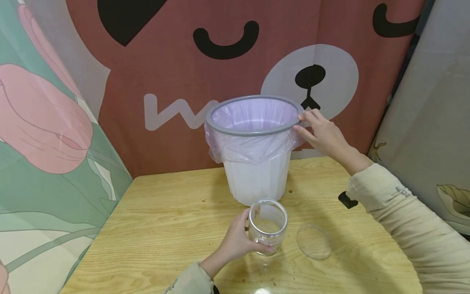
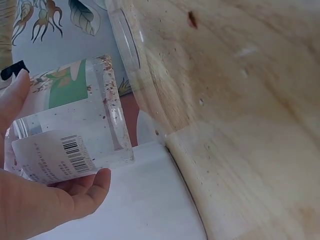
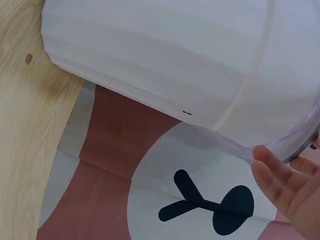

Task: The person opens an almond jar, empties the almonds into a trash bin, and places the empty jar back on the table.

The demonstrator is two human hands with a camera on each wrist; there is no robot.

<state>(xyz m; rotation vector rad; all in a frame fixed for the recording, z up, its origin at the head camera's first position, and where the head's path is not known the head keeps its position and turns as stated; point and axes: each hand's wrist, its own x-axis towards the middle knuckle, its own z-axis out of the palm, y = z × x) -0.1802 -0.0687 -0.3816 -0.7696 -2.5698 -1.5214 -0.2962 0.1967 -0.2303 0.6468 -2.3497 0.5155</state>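
My left hand [image 1: 238,237] grips a clear jar [image 1: 269,241] with a silvery rim, low over the table; its open mouth faces up. In the left wrist view, the jar [image 2: 112,120] shows a barcode label and reddish-brown specks inside its wall near the base. Behind it stands a white ribbed trash bin [image 1: 257,179], lined with a translucent lilac bag [image 1: 253,147] folded over the outside under a grey rim ring [image 1: 253,132]. My right hand [image 1: 327,136] holds the right side of that ring, fingertips against the bag's edge in the right wrist view.
On the wood-grain table [image 1: 165,228], a clear round lid [image 1: 313,241] lies right of the jar. A small black object [image 1: 347,200] sits near the right edge. Small dark specks dot the tabletop. A printed curtain [image 1: 165,69] hangs close behind the bin.
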